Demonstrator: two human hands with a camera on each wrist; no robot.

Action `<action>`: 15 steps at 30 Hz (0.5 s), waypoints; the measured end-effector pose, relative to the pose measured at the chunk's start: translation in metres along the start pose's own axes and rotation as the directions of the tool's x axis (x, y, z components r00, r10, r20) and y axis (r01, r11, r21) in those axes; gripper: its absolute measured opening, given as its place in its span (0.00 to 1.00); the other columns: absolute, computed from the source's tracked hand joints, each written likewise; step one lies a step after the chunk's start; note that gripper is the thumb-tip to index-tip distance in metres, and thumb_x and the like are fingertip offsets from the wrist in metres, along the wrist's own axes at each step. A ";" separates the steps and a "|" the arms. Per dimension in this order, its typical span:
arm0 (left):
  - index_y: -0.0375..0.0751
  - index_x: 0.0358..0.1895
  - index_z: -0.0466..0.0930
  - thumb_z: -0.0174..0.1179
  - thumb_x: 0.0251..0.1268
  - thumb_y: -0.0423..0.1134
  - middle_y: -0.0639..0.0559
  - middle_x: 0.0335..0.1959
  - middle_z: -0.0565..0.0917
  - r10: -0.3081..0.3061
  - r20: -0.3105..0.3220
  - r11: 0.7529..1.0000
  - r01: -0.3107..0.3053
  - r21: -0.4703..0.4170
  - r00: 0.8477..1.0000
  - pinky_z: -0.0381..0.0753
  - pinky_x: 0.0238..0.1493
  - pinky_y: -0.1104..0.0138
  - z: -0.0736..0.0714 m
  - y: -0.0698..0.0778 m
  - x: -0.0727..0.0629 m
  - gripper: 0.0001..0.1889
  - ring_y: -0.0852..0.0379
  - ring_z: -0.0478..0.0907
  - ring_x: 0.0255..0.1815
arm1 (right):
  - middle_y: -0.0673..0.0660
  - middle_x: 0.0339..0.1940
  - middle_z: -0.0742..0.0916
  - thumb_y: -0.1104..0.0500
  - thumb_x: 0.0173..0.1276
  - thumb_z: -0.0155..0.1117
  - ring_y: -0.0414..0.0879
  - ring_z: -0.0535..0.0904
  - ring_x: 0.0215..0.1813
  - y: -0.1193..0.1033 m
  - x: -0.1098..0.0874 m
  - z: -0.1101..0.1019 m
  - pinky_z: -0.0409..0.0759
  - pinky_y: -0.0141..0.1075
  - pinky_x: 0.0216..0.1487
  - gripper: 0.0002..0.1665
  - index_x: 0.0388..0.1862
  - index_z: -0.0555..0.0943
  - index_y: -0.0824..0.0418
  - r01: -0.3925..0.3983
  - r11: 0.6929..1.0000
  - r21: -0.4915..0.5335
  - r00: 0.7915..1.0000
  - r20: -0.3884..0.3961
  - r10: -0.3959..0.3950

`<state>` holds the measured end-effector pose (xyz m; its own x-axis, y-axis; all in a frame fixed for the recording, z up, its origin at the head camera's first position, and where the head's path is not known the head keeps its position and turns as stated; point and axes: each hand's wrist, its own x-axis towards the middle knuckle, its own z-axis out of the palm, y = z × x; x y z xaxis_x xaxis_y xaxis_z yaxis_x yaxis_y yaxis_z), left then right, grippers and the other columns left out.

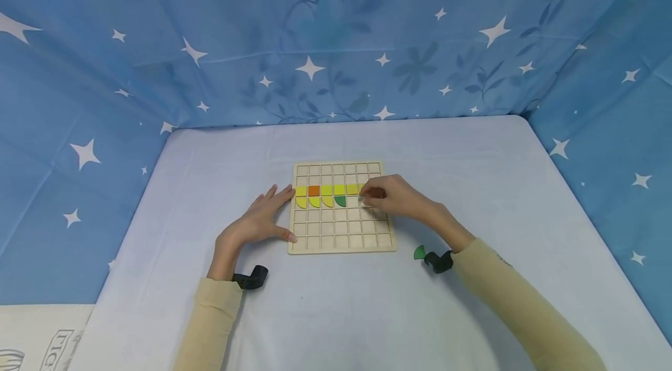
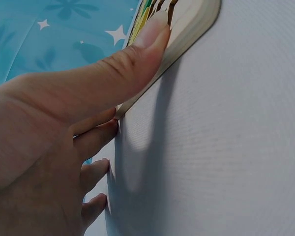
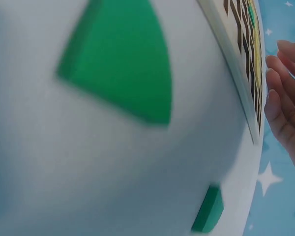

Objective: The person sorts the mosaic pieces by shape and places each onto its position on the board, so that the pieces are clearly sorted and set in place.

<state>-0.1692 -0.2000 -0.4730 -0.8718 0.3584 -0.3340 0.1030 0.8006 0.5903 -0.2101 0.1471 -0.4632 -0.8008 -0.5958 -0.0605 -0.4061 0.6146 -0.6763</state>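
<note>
A pale wooden grid board (image 1: 328, 230) lies flat on the table. Across one row run yellow squares (image 1: 326, 190) with an orange square (image 1: 313, 191) among them. The row below has yellow quarter-circle pieces (image 1: 314, 202) and a green one (image 1: 340, 201). My left hand (image 1: 257, 219) rests at the board's left edge, thumb and fingers spread, the thumb touching the rim (image 2: 179, 46). Over the board's right side, my right hand (image 1: 394, 196) has bent fingers close to the cells; whether a piece is between the fingertips is hidden.
A green quarter-circle piece (image 1: 419, 252) lies on the white cloth (image 1: 341, 307) near my right wrist. The right wrist view shows a large green piece (image 3: 123, 64) and a smaller one (image 3: 209, 209). Blue star-patterned curtains (image 1: 336, 38) stand behind and beside the table.
</note>
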 end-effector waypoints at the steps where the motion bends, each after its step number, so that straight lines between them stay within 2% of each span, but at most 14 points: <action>1: 0.44 0.83 0.54 0.82 0.45 0.46 0.51 0.86 0.50 0.001 -0.001 1.000 -0.001 -0.001 1.000 0.35 0.85 0.43 0.000 0.000 0.000 0.61 0.42 0.33 0.87 | 0.50 0.38 0.88 0.61 0.71 0.69 0.42 0.80 0.38 0.002 -0.004 -0.002 0.81 0.35 0.41 0.11 0.50 0.87 0.61 -0.005 1.000 0.006 1.000 -0.009 0.005; 9: 0.43 0.83 0.53 0.82 0.46 0.47 0.50 0.86 0.49 0.008 0.007 1.000 -0.008 0.006 1.000 0.35 0.85 0.43 -0.002 0.000 0.000 0.61 0.42 0.33 0.87 | 0.49 0.36 0.86 0.60 0.72 0.68 0.44 0.77 0.36 0.019 -0.033 -0.013 0.79 0.35 0.36 0.11 0.51 0.86 0.58 -0.091 0.996 0.004 0.993 -0.075 0.091; 15: 0.43 0.83 0.53 0.82 0.47 0.47 0.50 0.86 0.50 0.014 0.009 1.000 -0.014 0.006 1.000 0.34 0.85 0.44 0.000 -0.001 0.001 0.60 0.42 0.33 0.87 | 0.51 0.38 0.87 0.61 0.72 0.67 0.45 0.78 0.38 0.033 -0.054 -0.021 0.80 0.37 0.39 0.12 0.53 0.86 0.59 -0.156 0.988 0.014 0.981 -0.116 0.157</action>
<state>-0.1706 -0.2001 -0.4740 -0.8660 0.3741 -0.3319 0.1185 0.7982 0.5906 -0.1889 0.2104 -0.4665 -0.9000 -0.4284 -0.0803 -0.2701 0.6927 -0.6687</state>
